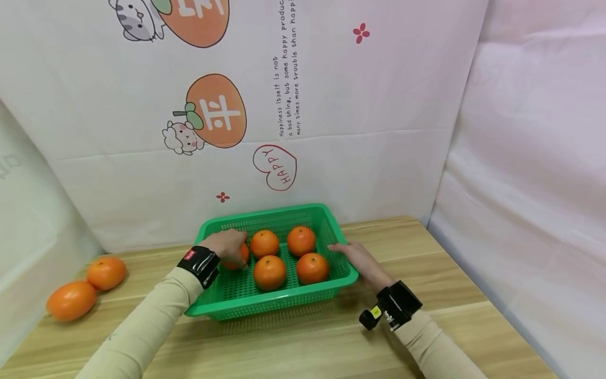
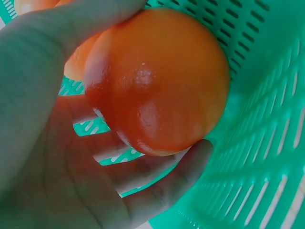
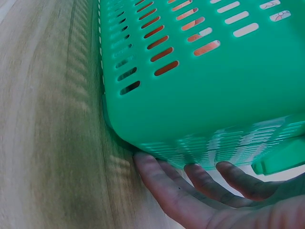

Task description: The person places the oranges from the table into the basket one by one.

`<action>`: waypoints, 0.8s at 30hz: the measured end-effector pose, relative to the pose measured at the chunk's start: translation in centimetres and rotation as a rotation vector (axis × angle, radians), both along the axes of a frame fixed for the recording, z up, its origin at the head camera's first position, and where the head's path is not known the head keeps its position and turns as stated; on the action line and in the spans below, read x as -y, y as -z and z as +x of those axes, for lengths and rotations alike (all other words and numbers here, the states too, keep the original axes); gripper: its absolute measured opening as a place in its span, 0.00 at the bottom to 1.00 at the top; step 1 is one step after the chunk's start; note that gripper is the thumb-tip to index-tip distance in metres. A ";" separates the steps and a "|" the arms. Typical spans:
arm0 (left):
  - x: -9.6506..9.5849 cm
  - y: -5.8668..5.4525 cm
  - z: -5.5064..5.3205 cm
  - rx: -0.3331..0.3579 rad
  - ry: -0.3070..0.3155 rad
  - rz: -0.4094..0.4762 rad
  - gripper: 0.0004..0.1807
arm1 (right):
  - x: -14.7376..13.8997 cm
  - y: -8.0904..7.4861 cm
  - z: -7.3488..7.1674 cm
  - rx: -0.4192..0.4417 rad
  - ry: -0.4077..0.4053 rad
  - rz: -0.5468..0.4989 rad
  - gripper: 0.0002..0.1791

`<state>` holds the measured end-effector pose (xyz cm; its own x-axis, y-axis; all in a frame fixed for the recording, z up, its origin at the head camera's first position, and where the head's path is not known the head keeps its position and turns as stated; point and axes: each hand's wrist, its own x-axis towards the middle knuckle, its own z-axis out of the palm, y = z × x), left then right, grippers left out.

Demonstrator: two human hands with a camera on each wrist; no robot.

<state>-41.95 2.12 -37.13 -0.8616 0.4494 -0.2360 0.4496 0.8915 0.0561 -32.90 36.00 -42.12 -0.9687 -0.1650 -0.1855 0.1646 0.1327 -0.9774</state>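
Note:
A green plastic basket [image 1: 284, 299] with slotted walls stands on the wooden table and holds several oranges. My left hand [image 1: 227, 246] reaches into its left end and grips an orange [image 2: 159, 81], with the thumb on one side and curled fingers around the other. Beside that hand are an orange [image 1: 265, 243] at the back and another orange [image 1: 270, 272] in front. At the right end, my right hand [image 1: 361, 262] holds the basket, its thumb over the rim. In the right wrist view, the fingers [image 3: 200, 181] touch the outside of the wall low down.
Two more oranges lie at the table's left, one orange [image 1: 106, 272] behind the other orange [image 1: 71, 301]. Printed white cloth [image 1: 360, 116] hangs right behind the basket. More cloth [image 1: 525, 173] borders the table on the right. Bare wood [image 1: 293, 347] shows in front of the basket.

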 end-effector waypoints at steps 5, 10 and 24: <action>0.0 0.1 -0.1 0.001 -0.009 0.010 0.41 | 0.0 -0.1 0.0 0.004 0.015 0.009 0.36; 0.1 0.3 -0.2 -0.005 -0.010 0.017 0.42 | 0.1 -0.1 0.0 0.004 0.005 0.009 0.37; 0.1 0.9 -0.3 -0.019 -0.031 0.015 0.41 | 0.0 -0.1 0.1 0.005 0.008 0.015 0.37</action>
